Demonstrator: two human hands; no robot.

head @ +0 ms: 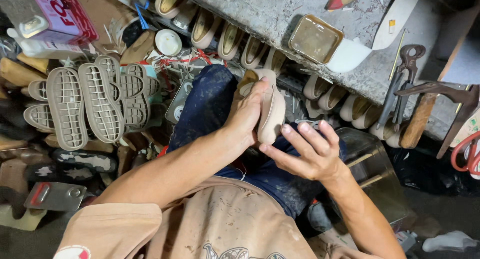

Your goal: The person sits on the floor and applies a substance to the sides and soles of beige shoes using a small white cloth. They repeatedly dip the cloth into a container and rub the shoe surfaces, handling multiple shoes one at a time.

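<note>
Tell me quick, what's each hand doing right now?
Left hand: closed around a beige shoe.
Right hand: open, holding nothing, fingertips near the shoe.

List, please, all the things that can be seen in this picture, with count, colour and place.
shoe: one, beige, over the knee, held in the left hand
soles: several, tan, ribbed side up, stacked at left
shoes in a row: many, beige, under the bench edge
bench: one, grey, scratched, top centre
tin: one, brownish, square, on the bench
pincers: one, dark metal, on the bench at right
hammer: one, wooden handle, right of the pincers
box: one, pink, top left
lid: one, white, round, upper left
trousers: dark blue, centre
apron: tan, stained, bottom
left hand: grip shut on the shoe
right hand: open, fingers spread, beside the shoe
</note>
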